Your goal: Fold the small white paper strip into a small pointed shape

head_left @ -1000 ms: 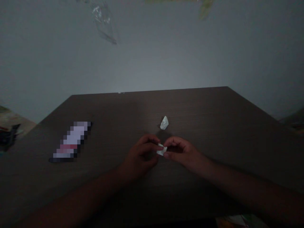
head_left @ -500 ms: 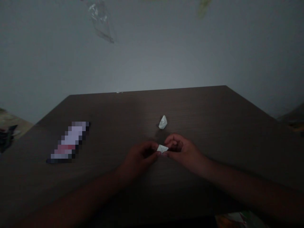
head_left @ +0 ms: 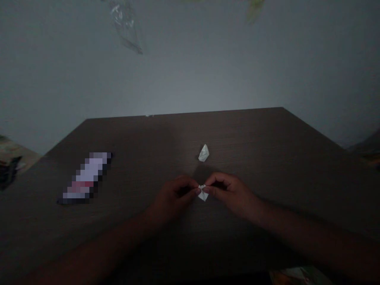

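Note:
A small piece of folded white paper [head_left: 203, 195] is pinched between both hands, low over the dark table. My left hand [head_left: 175, 197] grips its left side with thumb and forefinger. From the right, my right hand [head_left: 230, 191] pinches the opposite side, thumb on top. A corner of the paper points down towards me, and creases show on it; the fingertips cover its sides. Just beyond the hands, a second folded white paper piece [head_left: 204, 153] lies on the table, touched by neither hand.
On the left of the brown wooden table [head_left: 142, 146] lies a blurred-out flat item with a dark edge [head_left: 89, 174], perhaps a phone. A pale wall [head_left: 190, 71] rises behind the table, with a clear plastic bag [head_left: 126, 25] on it. Something colourful [head_left: 297, 276] shows below the near edge.
The paper in my hands has turned, so its corner now points towards me and the printed-looking face is gone from sight. My right fingers have closed in on it.

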A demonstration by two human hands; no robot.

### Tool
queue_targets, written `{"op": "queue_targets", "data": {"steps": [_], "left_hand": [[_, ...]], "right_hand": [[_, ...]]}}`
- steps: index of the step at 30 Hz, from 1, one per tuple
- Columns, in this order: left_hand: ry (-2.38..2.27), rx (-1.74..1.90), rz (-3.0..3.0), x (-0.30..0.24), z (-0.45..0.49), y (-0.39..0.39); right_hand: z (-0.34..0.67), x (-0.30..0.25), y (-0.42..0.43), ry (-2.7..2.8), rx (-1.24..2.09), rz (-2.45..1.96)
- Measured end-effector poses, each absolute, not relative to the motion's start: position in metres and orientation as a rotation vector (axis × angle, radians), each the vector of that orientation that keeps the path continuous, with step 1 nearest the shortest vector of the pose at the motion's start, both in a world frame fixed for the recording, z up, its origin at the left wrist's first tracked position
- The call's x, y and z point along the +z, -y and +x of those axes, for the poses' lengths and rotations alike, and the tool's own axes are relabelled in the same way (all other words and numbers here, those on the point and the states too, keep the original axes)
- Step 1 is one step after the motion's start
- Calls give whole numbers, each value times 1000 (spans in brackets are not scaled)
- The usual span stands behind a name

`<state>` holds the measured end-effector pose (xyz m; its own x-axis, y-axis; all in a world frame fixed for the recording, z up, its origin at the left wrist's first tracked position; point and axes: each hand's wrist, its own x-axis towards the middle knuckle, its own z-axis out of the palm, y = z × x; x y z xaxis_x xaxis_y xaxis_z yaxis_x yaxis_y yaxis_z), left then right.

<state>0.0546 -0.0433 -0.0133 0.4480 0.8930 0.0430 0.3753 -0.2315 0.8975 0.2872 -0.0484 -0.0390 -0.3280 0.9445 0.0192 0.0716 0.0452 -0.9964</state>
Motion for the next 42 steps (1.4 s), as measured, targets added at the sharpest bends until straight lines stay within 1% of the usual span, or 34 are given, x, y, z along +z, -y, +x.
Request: {"op": "queue_targets", "data": {"steps": [3,6,12,16,23,28,34,42], "left_hand": [[-1219,864,1607,-10,56,44],[-1258,959,1417,-14,55,43],[-1008,1099,1272,-24,56,45],[-977,1127,1196,-26,57,47],[-961,950,1552,-26,55,45],[-998,820,1838,-27,51,44],[-1126,725,1858,-19,53,47],[-1287,667,1607,-12,57,45]], "right_hand": [[288,-39,47,1411,1337,-1110],[289,-40,44,1323,1350,-1128],[288,-44,45,1249,1418,-933],[287,-46,46,1221,1421,-822],[288,-46,49,1425,1343,-817],[287,-50,47,1419,1356,-827],[288,-47,42,1421,1541,-862],[288,-43,37,1357,1505,-1054]]}}
